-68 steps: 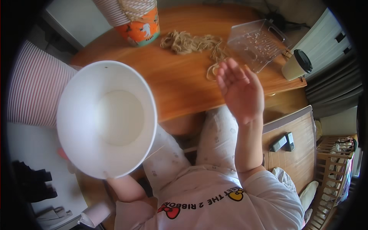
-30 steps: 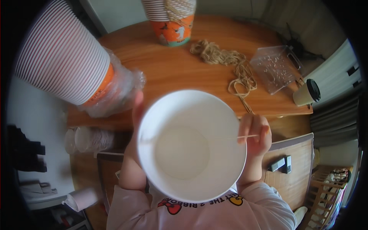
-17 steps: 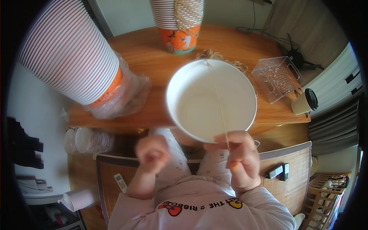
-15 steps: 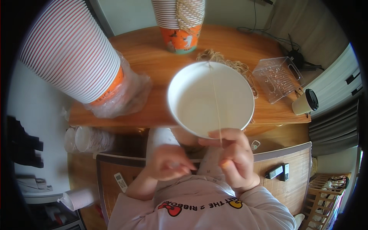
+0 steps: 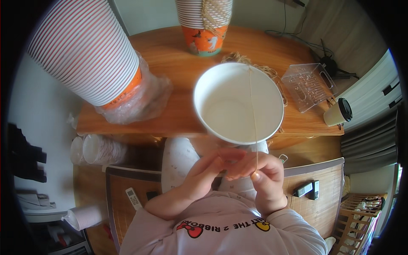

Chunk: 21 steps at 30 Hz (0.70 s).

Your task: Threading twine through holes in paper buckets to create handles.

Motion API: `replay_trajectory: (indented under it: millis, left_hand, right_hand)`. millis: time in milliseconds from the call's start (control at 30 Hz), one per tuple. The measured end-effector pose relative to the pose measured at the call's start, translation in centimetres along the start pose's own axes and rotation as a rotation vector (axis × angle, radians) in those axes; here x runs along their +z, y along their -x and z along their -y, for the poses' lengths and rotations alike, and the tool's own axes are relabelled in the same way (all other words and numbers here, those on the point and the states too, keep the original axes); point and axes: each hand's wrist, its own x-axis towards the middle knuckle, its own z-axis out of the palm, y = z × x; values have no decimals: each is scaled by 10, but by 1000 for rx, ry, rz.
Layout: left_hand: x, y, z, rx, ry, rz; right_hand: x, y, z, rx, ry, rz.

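Observation:
A white paper cup (image 5: pixel 238 102) is held up close below the camera, its mouth facing me. A thin tan string (image 5: pixel 253 110) runs taut across the mouth from the far rim down to my right hand (image 5: pixel 261 174), which pinches its end. My left hand (image 5: pixel 204 176) is beside it under the cup's near rim, fingers touching the cup's underside. Whether the left hand grips the cup or the string is hidden.
A tall stack of striped cups (image 5: pixel 91 55) in loose plastic wrap lies at the left of the wooden table (image 5: pixel 170 63). Another cup stack wrapped in string (image 5: pixel 206 21) stands at the back. A clear plastic box (image 5: pixel 308 85), loose twine (image 5: pixel 267 70) and a lidded cup (image 5: pixel 338 112) are at the right.
The cup went from my left hand at the side to the centre, then further away. Both hands came together below it, and the right hand now pulls a string over its mouth.

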Motion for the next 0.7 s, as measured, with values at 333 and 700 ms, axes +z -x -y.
replay_trajectory:
  millis: [333,700]
  left_hand:
    - [17,-16,-9,248,-272,-229]
    - [16,-13,-10,197,-449,-25]
  right_hand:
    - [-37,24,-17,134,-116,-181]
    - [-37,27,-24,-641,1009,-679]
